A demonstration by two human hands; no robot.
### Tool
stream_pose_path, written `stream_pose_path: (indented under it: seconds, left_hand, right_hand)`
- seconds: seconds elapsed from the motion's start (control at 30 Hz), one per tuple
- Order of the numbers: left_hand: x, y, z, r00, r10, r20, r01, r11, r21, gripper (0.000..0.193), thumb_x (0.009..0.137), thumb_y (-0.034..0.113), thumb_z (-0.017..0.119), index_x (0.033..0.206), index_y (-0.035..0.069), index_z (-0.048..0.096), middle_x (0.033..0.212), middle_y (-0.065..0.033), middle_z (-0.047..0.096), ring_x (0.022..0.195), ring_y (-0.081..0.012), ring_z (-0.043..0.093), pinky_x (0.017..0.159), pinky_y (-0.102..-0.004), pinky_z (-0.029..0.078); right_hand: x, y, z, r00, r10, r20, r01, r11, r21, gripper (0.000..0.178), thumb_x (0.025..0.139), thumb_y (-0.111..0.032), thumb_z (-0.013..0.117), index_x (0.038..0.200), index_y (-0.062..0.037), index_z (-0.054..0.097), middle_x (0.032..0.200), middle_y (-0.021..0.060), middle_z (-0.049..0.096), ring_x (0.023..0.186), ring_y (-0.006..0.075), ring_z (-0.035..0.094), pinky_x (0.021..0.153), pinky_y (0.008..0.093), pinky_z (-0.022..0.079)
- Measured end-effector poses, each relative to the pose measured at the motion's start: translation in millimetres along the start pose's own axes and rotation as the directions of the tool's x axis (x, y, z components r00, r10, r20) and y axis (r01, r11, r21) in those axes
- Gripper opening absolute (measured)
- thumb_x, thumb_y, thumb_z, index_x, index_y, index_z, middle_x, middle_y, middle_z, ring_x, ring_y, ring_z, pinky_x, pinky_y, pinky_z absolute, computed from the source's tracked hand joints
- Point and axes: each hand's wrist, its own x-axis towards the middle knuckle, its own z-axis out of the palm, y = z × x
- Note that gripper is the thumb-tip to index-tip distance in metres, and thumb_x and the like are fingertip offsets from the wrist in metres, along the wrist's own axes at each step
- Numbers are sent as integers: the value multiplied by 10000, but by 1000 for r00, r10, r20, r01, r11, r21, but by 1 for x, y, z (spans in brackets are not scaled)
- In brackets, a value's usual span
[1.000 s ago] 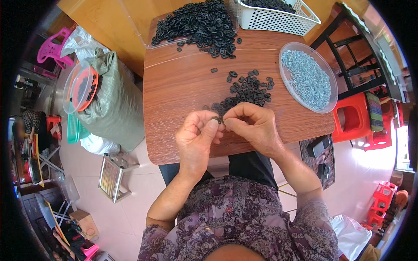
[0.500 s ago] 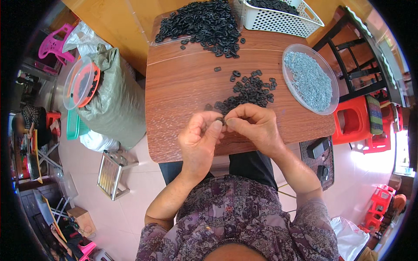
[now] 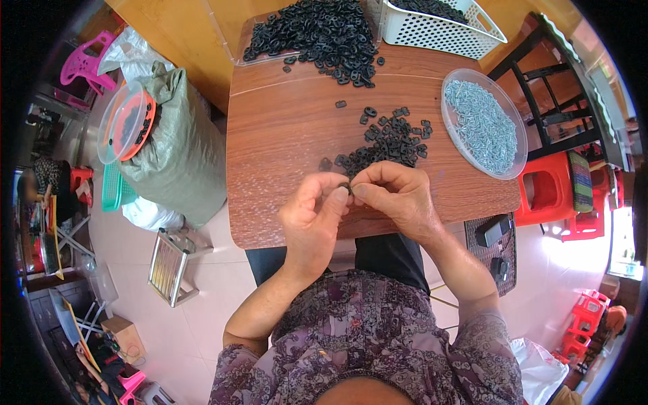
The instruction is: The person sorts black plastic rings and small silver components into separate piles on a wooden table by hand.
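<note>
Over the near edge of the table, my two hands meet at the fingertips. My left hand point(image 3: 309, 219) pinches a small black plastic part point(image 3: 345, 185) between thumb and forefinger. Thumb and forefinger of my right hand point(image 3: 399, 206) are pressed together right against that part; what they hold, if anything, is hidden. Just beyond my fingers lies a loose pile of small black rectangular parts point(image 3: 391, 143). To the right of it, a round clear plastic tray point(image 3: 447, 125) holds many small silvery screw-like pieces point(image 3: 482, 125).
A large heap of black oval parts point(image 3: 320, 40) spreads at the back of the wooden table point(image 3: 277, 135). Behind right stands a white perforated basket point(image 3: 432, 35) with more black pieces. Left of the table are a full green sack point(image 3: 179, 148) and a metal-framed stool point(image 3: 177, 266).
My hands stay together at the table's near edge, with the black part still pinched. The whole view has shifted slightly; nothing on the table has visibly moved.
</note>
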Motion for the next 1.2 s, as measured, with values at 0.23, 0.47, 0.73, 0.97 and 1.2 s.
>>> stream_pose_path:
  seconds: [0.23,0.47,0.73,0.97,1.2]
  left_hand:
    - [-1,0,-1,1000,-29,10,30,996,-80,145,902,109,585,970,-18,572,804,-39,612,673,-66,540,599,-193,453]
    - [-2,-3,0,1000,-2,-7,2,1000,-30,136,903,106,585,974,-10,576,807,-26,607,678,-58,530,602,-188,445]
    - [-3,-9,1,982,166,-85,-143,963,230,68,835,-7,601,901,2,612,725,-74,623,637,-110,585,581,-237,465]
    - [-8,-4,2,996,-29,-87,28,1000,-14,112,878,34,582,958,-38,613,754,-50,632,620,-67,558,550,-187,455]
    - [-6,-6,3,991,-95,-93,83,989,-123,117,872,20,577,947,-62,613,741,-71,635,595,-85,563,527,-204,467]
  right_hand:
    - [0,2,0,1000,-18,7,18,1000,-1,116,854,-91,624,882,21,638,816,6,634,763,52,568,694,211,477]
    - [0,3,2,1000,-1,8,1,999,41,77,849,-44,619,881,24,635,813,34,637,749,79,586,700,212,482]
    - [-3,5,9,999,-38,-15,37,999,-3,66,855,-40,607,858,25,620,823,16,609,756,62,560,693,205,464]
    - [2,19,15,885,-465,6,437,827,-354,43,790,-14,607,794,-3,565,689,97,527,632,227,521,563,332,417]
    - [4,22,12,818,-572,58,534,719,-445,57,787,-12,603,774,-10,547,696,104,531,636,267,519,564,359,422]
